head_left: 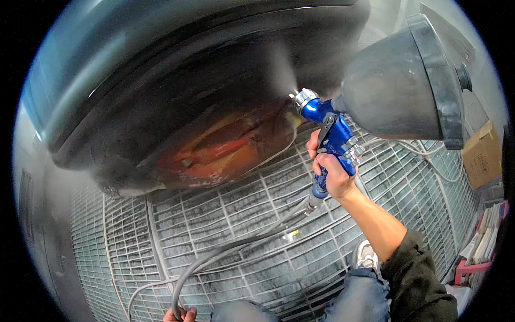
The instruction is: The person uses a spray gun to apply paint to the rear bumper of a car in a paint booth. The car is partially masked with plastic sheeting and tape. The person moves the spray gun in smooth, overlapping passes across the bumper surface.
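Observation:
My right hand is closed round the handle of a blue paint spray gun, fingers at its trigger. A large grey paint cup sits on the gun, tilted to the right. Pale mist leaves the silver nozzle toward a dark, curved, glossy panel that looks like a car bumper. Below the panel hangs stained covering in orange, red and black. A grey air hose runs from the gun's handle down to my left hand, which is closed round it at the lower edge.
The floor is a metal grating with another thin hose lying across it. At the right stand a cardboard box and a pink rack holding papers. My shoe rests on the grating.

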A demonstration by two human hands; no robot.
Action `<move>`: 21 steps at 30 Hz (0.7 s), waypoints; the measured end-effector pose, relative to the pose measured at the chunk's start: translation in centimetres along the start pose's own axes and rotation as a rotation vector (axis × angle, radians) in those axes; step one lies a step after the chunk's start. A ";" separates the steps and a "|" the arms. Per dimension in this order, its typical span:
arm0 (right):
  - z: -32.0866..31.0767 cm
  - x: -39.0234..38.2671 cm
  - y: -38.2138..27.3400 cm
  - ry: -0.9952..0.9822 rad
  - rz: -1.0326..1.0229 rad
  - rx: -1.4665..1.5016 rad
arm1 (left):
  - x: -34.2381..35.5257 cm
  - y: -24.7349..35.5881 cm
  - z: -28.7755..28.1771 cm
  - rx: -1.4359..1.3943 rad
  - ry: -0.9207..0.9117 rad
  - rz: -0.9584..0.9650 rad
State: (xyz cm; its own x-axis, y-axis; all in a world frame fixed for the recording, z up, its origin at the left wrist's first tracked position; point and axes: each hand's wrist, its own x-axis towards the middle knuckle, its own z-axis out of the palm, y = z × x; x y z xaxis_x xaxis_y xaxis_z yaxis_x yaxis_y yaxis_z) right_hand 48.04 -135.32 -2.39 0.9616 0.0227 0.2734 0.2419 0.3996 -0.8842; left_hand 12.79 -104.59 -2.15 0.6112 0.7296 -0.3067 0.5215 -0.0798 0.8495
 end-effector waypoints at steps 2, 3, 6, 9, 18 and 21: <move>-2.8 1.1 -0.8 0.022 -0.019 0.012 | -1.1 1.9 2.4 0.030 0.009 -0.015; -4.1 1.7 -1.1 0.033 -0.031 0.014 | -1.7 2.9 3.8 0.036 0.013 -0.019; -8.5 3.6 -2.2 0.070 -0.052 -0.009 | -3.0 5.3 7.3 0.064 0.009 -0.021; -12.6 5.8 -3.9 0.175 -0.109 -0.133 | -4.1 6.4 9.9 0.084 0.012 0.037; -17.8 3.8 2.3 -0.200 0.168 0.232 | -6.2 6.3 13.4 0.322 0.131 0.197; -17.4 3.3 5.7 -0.329 0.314 0.386 | -7.5 7.2 15.2 0.421 0.175 0.272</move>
State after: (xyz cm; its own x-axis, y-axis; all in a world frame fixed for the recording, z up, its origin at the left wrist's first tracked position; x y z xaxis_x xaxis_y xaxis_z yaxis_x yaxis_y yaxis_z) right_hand 54.84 -148.91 -13.17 0.8742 0.4517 0.1781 -0.1717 0.6307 -0.7568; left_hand 20.99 -120.92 -0.22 0.6677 0.7444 0.0075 0.5743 -0.5215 0.6310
